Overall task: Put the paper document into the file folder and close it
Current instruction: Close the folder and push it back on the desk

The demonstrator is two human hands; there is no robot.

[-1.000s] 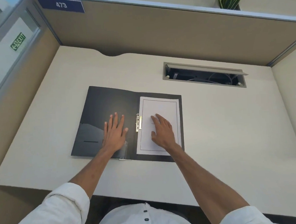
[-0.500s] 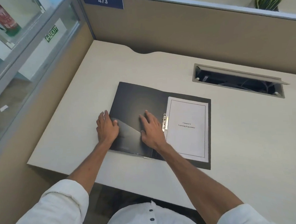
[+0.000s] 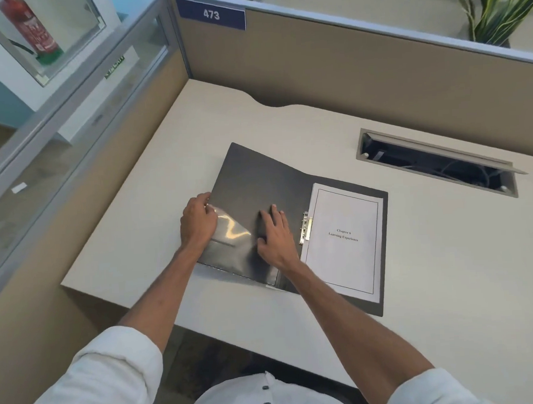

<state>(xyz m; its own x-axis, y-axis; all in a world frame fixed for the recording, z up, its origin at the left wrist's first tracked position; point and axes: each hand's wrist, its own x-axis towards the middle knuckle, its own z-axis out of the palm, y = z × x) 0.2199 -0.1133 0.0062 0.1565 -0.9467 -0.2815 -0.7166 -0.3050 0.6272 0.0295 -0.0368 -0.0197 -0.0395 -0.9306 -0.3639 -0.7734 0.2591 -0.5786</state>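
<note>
Two fingertips (image 3: pixel 209 201) hidden under folder (image 3: pixel 251 178) edge

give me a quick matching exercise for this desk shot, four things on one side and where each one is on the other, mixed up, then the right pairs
Things:
1. paper document
2. left hand
3. right hand
4. metal clip

Places:
A. at the outer left edge of the file folder
B. flat on the folder's left inner cover, beside the spine
C. on the folder's right half
D. along the spine, at the paper's left edge

Pairs: 1-C, 2-A, 3-B, 4-D
</note>
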